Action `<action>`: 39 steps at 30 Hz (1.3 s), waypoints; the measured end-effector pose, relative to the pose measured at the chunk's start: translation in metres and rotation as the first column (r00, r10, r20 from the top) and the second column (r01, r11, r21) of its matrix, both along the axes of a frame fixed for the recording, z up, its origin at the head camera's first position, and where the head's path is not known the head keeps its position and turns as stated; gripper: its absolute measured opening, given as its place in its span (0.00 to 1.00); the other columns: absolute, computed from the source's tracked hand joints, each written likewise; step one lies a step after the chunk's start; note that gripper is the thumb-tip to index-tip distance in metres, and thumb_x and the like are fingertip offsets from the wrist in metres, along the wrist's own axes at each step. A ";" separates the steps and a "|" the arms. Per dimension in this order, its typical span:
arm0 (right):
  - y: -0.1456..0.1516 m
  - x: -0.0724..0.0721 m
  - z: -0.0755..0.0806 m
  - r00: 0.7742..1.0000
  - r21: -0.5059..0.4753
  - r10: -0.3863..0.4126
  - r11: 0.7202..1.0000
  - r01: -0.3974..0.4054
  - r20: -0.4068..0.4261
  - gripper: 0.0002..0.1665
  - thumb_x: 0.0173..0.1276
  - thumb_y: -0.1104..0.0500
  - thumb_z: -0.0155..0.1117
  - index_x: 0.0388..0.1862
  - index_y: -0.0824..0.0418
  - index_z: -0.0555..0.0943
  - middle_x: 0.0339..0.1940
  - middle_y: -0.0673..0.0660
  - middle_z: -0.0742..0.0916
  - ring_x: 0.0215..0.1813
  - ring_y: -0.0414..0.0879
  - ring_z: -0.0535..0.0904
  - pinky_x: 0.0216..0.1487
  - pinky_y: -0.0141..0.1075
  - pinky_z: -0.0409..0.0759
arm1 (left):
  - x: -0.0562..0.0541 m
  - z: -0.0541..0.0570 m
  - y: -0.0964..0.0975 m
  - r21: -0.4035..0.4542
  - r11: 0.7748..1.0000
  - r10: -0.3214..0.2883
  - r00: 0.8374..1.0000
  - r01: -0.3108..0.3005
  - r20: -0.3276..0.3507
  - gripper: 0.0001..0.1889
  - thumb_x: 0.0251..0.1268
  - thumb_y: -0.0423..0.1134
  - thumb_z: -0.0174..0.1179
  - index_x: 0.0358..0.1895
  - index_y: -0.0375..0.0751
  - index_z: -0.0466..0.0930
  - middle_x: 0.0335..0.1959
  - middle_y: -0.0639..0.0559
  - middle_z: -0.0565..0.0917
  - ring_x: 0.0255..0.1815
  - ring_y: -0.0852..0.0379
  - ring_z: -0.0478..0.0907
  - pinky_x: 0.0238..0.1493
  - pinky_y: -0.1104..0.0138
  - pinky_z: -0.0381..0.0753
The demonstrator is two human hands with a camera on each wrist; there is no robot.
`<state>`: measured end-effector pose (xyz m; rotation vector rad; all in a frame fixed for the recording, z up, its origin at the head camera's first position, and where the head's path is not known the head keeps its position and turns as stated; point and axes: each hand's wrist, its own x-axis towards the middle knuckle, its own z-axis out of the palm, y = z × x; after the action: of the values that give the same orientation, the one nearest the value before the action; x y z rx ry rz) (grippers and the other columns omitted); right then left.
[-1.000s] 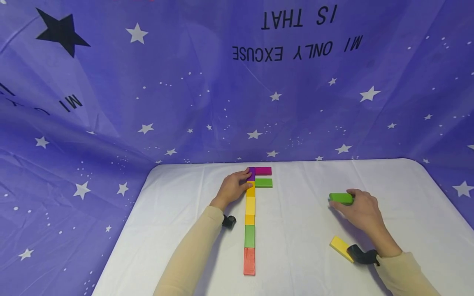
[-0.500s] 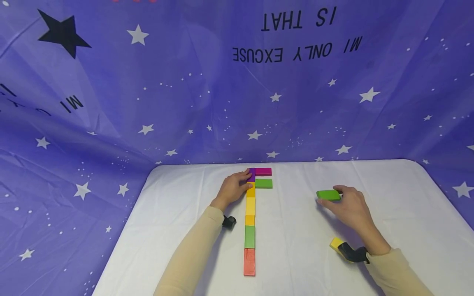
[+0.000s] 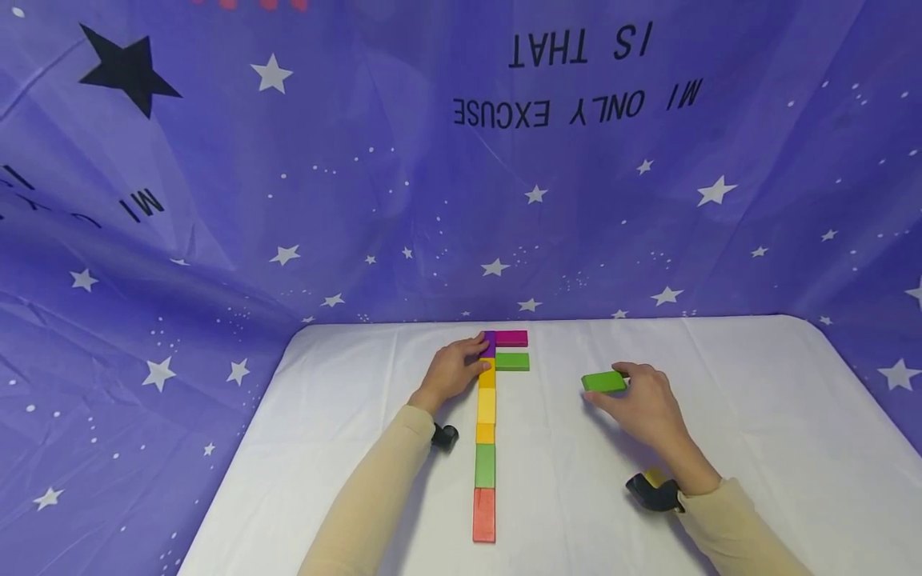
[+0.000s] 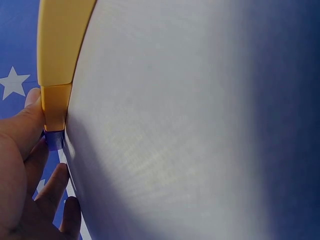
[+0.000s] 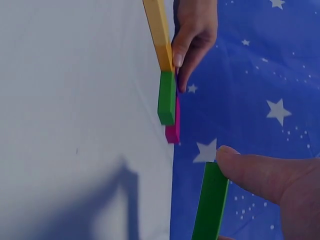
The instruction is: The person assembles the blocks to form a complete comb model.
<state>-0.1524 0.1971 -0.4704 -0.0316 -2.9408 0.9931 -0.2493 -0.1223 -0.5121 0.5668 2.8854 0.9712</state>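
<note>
My right hand [image 3: 651, 404] pinches a green block [image 3: 603, 382] between thumb and fingers, over the right part of the table. In the right wrist view, the thumb lies at one end of this block [image 5: 210, 200]. My left hand [image 3: 448, 372] touches the far end of a block row, its thumb against an orange block [image 3: 488, 378] and a finger at the purple block [image 3: 491, 346]. The left wrist view shows the other fingers fairly straight. A magenta block [image 3: 512, 338] and another green block [image 3: 513, 362] stick out rightward from the row, parallel and apart.
Towards me the row continues with yellow [image 3: 487, 406], small orange [image 3: 486, 434], green [image 3: 486, 466] and red blocks [image 3: 484, 516]. A yellow block [image 3: 655, 477] lies mostly hidden behind the black right wrist camera [image 3: 651, 494]. A purple starry cloth [image 3: 432, 200] hangs behind the white table [image 3: 562, 496].
My right hand has moved left with the green block, towards the row. Its wrist camera now covers most of the loose yellow block. The left hand has stayed at the row's far end.
</note>
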 end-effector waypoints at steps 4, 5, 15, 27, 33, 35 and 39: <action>-0.012 0.001 -0.004 1.000 -0.006 0.002 1.000 -0.002 0.008 0.44 0.58 0.43 0.76 0.63 0.73 0.76 0.57 0.75 0.81 0.57 0.68 0.73 0.50 0.58 0.76 | 0.004 -0.001 0.000 -0.008 1.000 -0.004 1.000 0.004 0.013 0.25 0.70 0.45 0.64 0.68 0.43 0.76 0.72 0.55 0.72 0.73 0.47 0.68 0.75 0.53 0.62; -0.015 0.002 -0.005 1.000 -0.010 0.004 1.000 -0.004 0.009 0.44 0.58 0.43 0.76 0.62 0.73 0.77 0.56 0.75 0.81 0.57 0.68 0.73 0.50 0.58 0.77 | 0.005 -0.002 -0.001 -0.010 1.000 -0.006 1.000 0.006 0.016 0.25 0.70 0.45 0.64 0.68 0.42 0.76 0.72 0.55 0.72 0.73 0.47 0.68 0.75 0.53 0.62; -0.043 0.007 -0.017 1.000 -0.024 0.012 1.000 -0.012 0.004 0.42 0.56 0.44 0.78 0.59 0.72 0.79 0.52 0.71 0.83 0.54 0.64 0.75 0.49 0.54 0.78 | 0.014 -0.005 -0.002 -0.018 1.000 -0.003 1.000 0.003 0.029 0.25 0.71 0.44 0.63 0.68 0.42 0.76 0.73 0.54 0.72 0.73 0.46 0.67 0.75 0.52 0.62; -0.080 -0.002 -0.019 0.999 -0.012 0.024 1.000 -0.024 -0.032 0.42 0.52 0.45 0.80 0.58 0.72 0.80 0.51 0.69 0.84 0.52 0.61 0.76 0.51 0.52 0.78 | 0.010 -0.002 -0.002 -0.007 1.000 -0.012 1.000 0.012 0.001 0.25 0.71 0.43 0.64 0.67 0.40 0.76 0.72 0.52 0.72 0.73 0.45 0.68 0.75 0.50 0.63; -0.094 -0.008 -0.018 0.998 -0.001 0.035 0.999 -0.035 -0.049 0.42 0.51 0.44 0.80 0.56 0.72 0.81 0.49 0.68 0.84 0.50 0.60 0.77 0.49 0.50 0.78 | 0.008 0.000 0.000 -0.015 1.000 -0.007 1.000 0.007 -0.010 0.25 0.71 0.45 0.63 0.68 0.42 0.76 0.72 0.54 0.72 0.73 0.47 0.68 0.74 0.51 0.63; -0.097 -0.009 -0.018 0.997 0.002 0.037 0.999 -0.037 -0.062 0.42 0.50 0.44 0.81 0.55 0.72 0.82 0.48 0.68 0.85 0.49 0.60 0.77 0.47 0.50 0.78 | 0.006 0.001 0.000 -0.013 1.000 -0.007 1.000 0.007 -0.017 0.25 0.70 0.45 0.64 0.67 0.42 0.76 0.72 0.54 0.72 0.73 0.47 0.68 0.74 0.51 0.63; -0.103 -0.014 -0.020 0.996 0.025 0.036 0.999 -0.034 -0.082 0.41 0.50 0.43 0.81 0.54 0.72 0.82 0.47 0.68 0.85 0.47 0.60 0.77 0.45 0.49 0.77 | 0.004 0.002 0.001 -0.014 1.000 -0.010 0.999 0.010 -0.035 0.25 0.70 0.44 0.64 0.67 0.41 0.77 0.72 0.53 0.73 0.72 0.46 0.69 0.74 0.51 0.64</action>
<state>-0.1668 0.0943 -0.4905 0.0600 -2.8869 0.9395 -0.2454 -0.1213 -0.5097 0.6029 2.9148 0.9493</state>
